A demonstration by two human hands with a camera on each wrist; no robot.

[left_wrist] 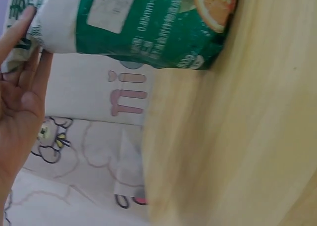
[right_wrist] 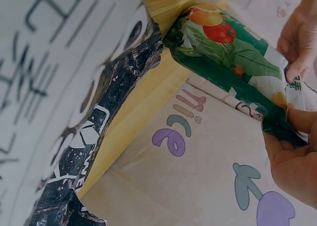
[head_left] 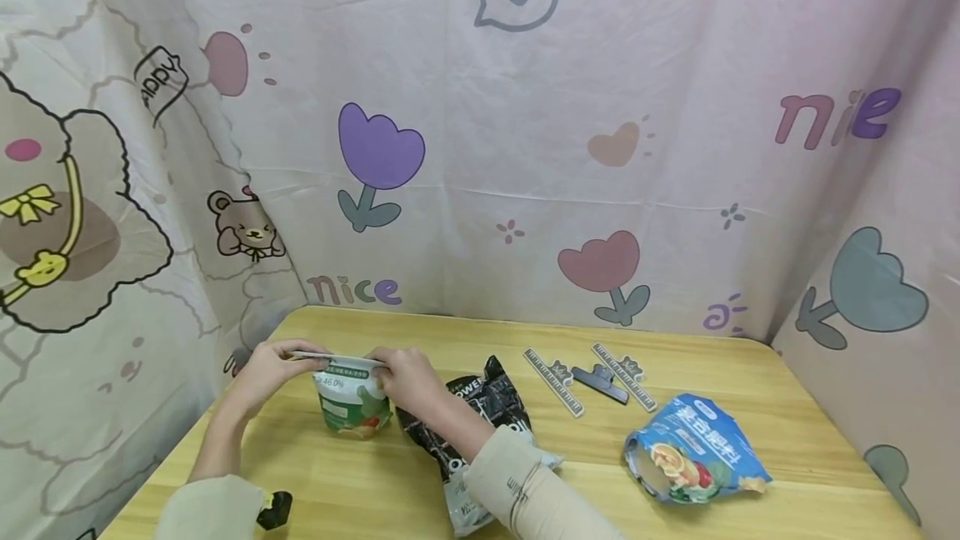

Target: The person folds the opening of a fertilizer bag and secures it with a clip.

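A green-and-white printed bag with vegetable pictures stands upright at the table's left side, its top edge folded over. The left hand pinches the left end of that fold between thumb and fingers. At the opposite end, the right hand grips the other corner, with its thumb on the printed side in the right wrist view. The bag's green lower half shows in the left wrist view. Beneath the right forearm lies a black-and-white bag, partly covered by the arm.
Two long ruler-like clips and a dark grey clip lie right of the black bag. A blue bag with fruit pictures lies on its side farther right. Printed cloth hangs behind the wooden table.
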